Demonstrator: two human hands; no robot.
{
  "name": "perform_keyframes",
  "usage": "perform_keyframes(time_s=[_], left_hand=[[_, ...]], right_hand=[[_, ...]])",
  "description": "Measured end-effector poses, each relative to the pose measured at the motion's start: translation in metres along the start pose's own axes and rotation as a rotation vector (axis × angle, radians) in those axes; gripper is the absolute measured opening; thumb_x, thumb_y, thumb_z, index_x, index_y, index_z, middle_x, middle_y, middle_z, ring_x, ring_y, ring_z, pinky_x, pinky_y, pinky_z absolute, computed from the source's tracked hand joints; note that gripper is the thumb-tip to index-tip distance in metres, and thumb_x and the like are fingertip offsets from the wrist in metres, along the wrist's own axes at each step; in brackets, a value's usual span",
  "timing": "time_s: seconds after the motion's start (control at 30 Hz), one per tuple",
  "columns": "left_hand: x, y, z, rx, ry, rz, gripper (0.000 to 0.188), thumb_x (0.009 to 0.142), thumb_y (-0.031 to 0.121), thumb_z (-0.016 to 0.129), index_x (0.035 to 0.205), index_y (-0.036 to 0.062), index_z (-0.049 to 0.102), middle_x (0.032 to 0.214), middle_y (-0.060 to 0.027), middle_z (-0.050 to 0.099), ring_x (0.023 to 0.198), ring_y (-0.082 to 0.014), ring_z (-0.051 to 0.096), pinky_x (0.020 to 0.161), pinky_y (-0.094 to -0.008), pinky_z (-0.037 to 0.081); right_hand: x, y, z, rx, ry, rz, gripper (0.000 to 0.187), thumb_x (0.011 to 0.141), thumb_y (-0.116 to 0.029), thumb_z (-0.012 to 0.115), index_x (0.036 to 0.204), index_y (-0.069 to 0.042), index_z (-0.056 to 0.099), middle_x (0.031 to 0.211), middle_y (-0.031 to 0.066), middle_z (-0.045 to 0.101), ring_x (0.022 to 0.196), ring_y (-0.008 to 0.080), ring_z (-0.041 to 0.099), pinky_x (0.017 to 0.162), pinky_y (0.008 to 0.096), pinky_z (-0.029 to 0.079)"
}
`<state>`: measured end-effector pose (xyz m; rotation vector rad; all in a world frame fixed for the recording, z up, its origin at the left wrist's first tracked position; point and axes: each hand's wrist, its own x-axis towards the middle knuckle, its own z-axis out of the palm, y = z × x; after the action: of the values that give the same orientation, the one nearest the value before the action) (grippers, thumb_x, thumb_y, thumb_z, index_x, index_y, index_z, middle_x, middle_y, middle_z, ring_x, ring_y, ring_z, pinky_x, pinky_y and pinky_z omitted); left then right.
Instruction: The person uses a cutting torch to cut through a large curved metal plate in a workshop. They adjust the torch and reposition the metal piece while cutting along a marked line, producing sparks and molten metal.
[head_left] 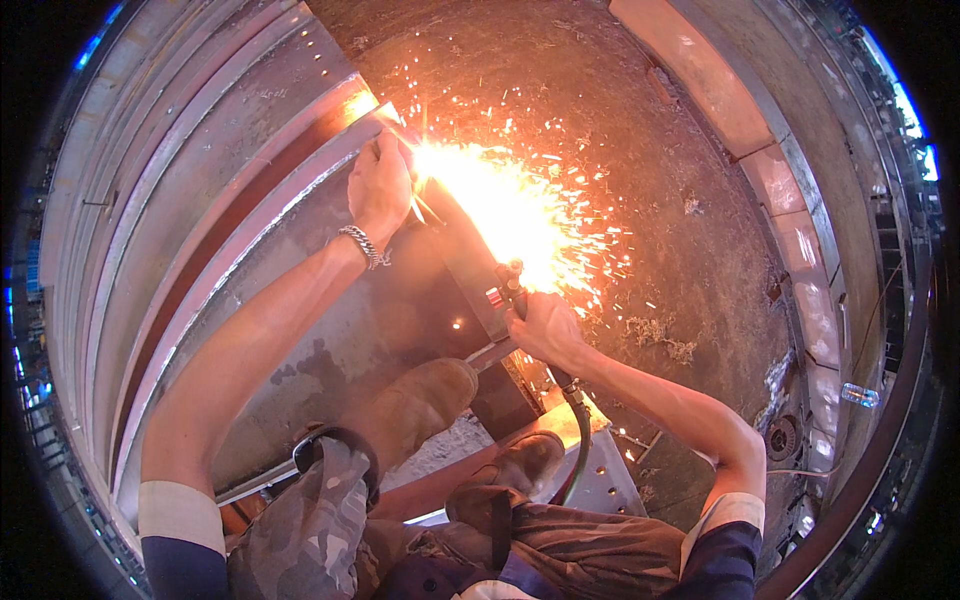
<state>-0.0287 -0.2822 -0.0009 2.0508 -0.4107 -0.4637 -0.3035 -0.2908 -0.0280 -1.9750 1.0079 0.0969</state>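
My right hand (548, 328) is wrapped round the dark body of what looks like a cutting torch (516, 290), with a red knob on its side and a dark hose (580, 440) trailing from its rear. White glare and a spray of sparks (500, 205) hide the front of the tool. Up at the corner of a steel plate (345, 285), my left hand (382, 188) is closed right beside the brightest spot. Whatever its fingers hold is lost in the glare. A metal chain bracelet (362, 246) circles that wrist.
Long curved steel ribs (190, 190) run along the left. My brown boots (430, 400) are close below the torch, near a drilled metal plate (600, 475). Sparks scatter over the brown floor (690, 260). A plastic bottle (860, 395) lies at the right, near a thick dark hose (890, 450).
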Motion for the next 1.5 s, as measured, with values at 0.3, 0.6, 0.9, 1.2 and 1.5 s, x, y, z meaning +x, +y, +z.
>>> perform_keyframes(time_s=[0.3, 0.6, 0.9, 1.2, 1.5], left_hand=[[0.002, -0.003, 0.001, -0.003, 0.001, -0.006, 0.046, 0.104, 0.045, 0.043, 0.083, 0.0057, 0.052, 0.062, -0.0051, 0.055, 0.056, -0.0188, 0.063, 0.06, -0.0352, 0.054], [0.004, -0.005, 0.002, -0.002, 0.019, 0.031, 0.047, 0.104, 0.045, 0.043, 0.081, 0.005, 0.052, 0.061, -0.0057, 0.054, 0.055, -0.0196, 0.062, 0.06, -0.0357, 0.054], [0.002, -0.002, 0.002, -0.022, 0.015, -0.001, 0.047, 0.103, 0.045, 0.044, 0.082, 0.0045, 0.053, 0.061, -0.0058, 0.056, 0.057, -0.0198, 0.064, 0.06, -0.0361, 0.054], [0.0, -0.002, 0.001, -0.033, 0.002, 0.0, 0.045, 0.103, 0.044, 0.045, 0.083, 0.0046, 0.054, 0.062, -0.0056, 0.055, 0.057, -0.0197, 0.063, 0.061, -0.0367, 0.053], [-0.005, 0.005, -0.001, -0.059, -0.012, -0.015, 0.046, 0.102, 0.045, 0.045, 0.083, 0.0046, 0.053, 0.062, -0.0061, 0.055, 0.057, -0.0213, 0.064, 0.06, -0.0372, 0.052]], right_hand=[[0.001, -0.003, 0.0, -0.088, -0.022, 0.042, 0.034, 0.086, -0.027, 0.061, 0.071, 0.004, 0.062, 0.063, 0.0255, 0.06, 0.061, 0.0417, 0.064, 0.062, 0.0521, 0.05], [-0.001, -0.004, -0.002, -0.075, -0.032, 0.077, 0.03, 0.084, -0.025, 0.061, 0.076, 0.003, 0.067, 0.07, 0.028, 0.065, 0.071, 0.045, 0.068, 0.069, 0.0538, 0.053], [-0.003, -0.002, -0.002, -0.087, -0.002, 0.021, 0.026, 0.081, -0.024, 0.063, 0.078, 0.001, 0.069, 0.07, 0.0257, 0.066, 0.072, 0.0447, 0.068, 0.068, 0.0529, 0.053], [-0.003, -0.005, -0.007, -0.144, -0.086, 0.076, 0.027, 0.087, -0.027, 0.06, 0.089, -0.003, 0.073, 0.075, 0.0248, 0.068, 0.072, 0.0434, 0.069, 0.065, 0.0514, 0.053], [-0.004, -0.002, -0.004, -0.075, -0.045, 0.081, 0.035, 0.087, -0.029, 0.063, 0.079, 0.005, 0.064, 0.062, 0.0264, 0.06, 0.063, 0.0432, 0.065, 0.063, 0.0517, 0.05]])
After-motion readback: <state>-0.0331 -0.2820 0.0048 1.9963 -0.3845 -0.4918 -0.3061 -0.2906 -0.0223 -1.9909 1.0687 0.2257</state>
